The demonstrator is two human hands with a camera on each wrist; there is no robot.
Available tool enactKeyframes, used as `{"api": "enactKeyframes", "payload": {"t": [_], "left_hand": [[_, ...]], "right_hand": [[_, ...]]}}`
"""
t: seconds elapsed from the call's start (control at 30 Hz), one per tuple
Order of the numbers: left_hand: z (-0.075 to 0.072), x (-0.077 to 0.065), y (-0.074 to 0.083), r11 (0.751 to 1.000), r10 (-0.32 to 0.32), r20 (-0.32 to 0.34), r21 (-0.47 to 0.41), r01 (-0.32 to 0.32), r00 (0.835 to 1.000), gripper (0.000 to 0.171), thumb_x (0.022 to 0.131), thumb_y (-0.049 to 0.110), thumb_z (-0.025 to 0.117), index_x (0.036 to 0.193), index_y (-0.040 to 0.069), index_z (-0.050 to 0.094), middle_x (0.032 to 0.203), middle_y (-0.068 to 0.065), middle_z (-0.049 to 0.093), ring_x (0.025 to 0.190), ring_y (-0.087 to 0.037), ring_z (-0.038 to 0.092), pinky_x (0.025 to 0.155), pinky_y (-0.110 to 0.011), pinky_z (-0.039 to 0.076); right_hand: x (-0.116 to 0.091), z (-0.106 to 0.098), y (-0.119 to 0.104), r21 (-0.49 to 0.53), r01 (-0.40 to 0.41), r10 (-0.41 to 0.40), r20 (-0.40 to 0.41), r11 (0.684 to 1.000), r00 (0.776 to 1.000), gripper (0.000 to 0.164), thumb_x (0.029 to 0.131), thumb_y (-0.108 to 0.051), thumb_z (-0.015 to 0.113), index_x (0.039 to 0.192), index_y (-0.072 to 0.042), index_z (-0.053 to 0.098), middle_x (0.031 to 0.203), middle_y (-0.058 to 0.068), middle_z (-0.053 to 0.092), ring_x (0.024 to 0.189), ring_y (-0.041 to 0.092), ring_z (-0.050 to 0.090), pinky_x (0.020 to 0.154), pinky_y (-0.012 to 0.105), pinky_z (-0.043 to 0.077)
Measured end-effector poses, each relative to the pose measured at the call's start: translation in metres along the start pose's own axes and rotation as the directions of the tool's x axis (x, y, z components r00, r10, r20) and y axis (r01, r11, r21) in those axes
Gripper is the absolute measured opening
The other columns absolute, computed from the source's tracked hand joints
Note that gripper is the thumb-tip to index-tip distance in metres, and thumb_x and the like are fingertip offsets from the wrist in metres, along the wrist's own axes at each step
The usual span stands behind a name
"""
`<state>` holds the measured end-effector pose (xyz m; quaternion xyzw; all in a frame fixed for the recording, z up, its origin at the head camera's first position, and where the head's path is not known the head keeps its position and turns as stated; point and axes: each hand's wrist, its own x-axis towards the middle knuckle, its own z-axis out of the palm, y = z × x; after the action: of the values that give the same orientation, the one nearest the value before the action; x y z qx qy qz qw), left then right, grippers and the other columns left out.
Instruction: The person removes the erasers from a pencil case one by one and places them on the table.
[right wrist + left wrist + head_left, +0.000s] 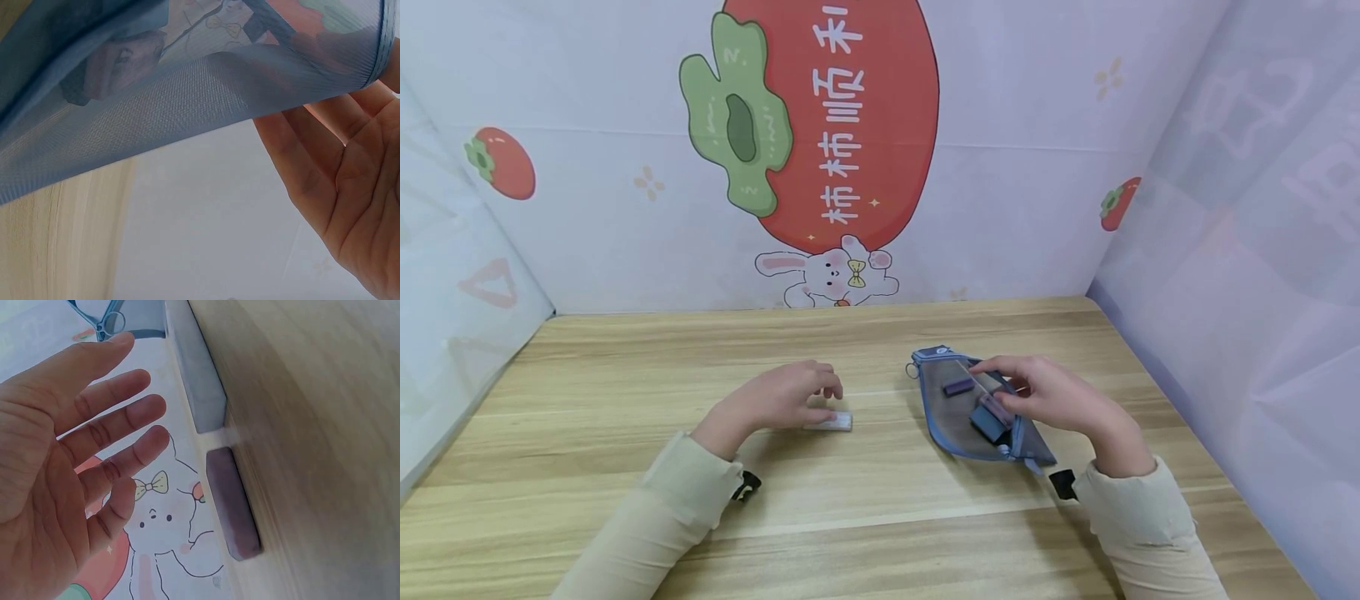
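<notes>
My left hand (782, 398) hovers over the wood table beside a small whitish block (841, 422). In the left wrist view its fingers are relaxed and hold nothing. That view shows the pale block (199, 381) and a dark purple-brown block (232, 503) end to end with a gap between them. To the right lies a blue-edged mesh pouch (947, 423), unzipped, with a purple piece (958, 387) and a blue block (987, 423) inside. My right hand (1056, 396) grips the pouch's upper edge. The mesh (156, 119) partly hides those fingertips in the right wrist view.
A white printed backdrop (1022, 217) stands along the table's back edge, and pale sheets close off both sides. A ring (912, 371) hangs at the pouch's far corner. The wood tabletop (880, 533) extends in front of the pouch.
</notes>
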<state>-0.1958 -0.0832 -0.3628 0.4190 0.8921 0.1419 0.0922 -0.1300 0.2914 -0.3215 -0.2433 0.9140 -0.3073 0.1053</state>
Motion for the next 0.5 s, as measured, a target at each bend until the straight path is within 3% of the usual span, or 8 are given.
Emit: {"api": "enactKeyframes", "payload": {"t": [0.4, 0.5], "left_hand": [[0.001, 0.014, 0.017, 0.995, 0.100, -0.065, 0.023, -0.099, 0.993, 0.020, 0.091, 0.022, 0.069, 0.107, 0.009, 0.072, 0.105, -0.004, 0.069, 0.097, -0.020, 0.063, 0.088, -0.037, 0.054], [0.002, 0.018, 0.020, 0.993, 0.114, -0.070, 0.030, -0.112, 0.991, 0.021, 0.092, 0.023, 0.069, 0.107, 0.009, 0.071, 0.105, -0.004, 0.069, 0.098, -0.020, 0.064, 0.089, -0.036, 0.054]], "right_hand": [[-0.001, -0.001, 0.001, 0.013, 0.003, -0.003, 0.010, 1.000, 1.000, 0.043, 0.093, 0.000, 0.059, 0.135, -0.007, 0.056, 0.090, 0.009, 0.070, 0.070, 0.007, 0.059, 0.057, 0.023, 0.047], [-0.001, -0.001, 0.002, 0.021, 0.001, -0.001, 0.016, 1.000, 1.000, 0.044, 0.093, 0.000, 0.059, 0.136, -0.006, 0.056, 0.095, 0.010, 0.070, 0.078, 0.012, 0.063, 0.064, 0.025, 0.051]]}}
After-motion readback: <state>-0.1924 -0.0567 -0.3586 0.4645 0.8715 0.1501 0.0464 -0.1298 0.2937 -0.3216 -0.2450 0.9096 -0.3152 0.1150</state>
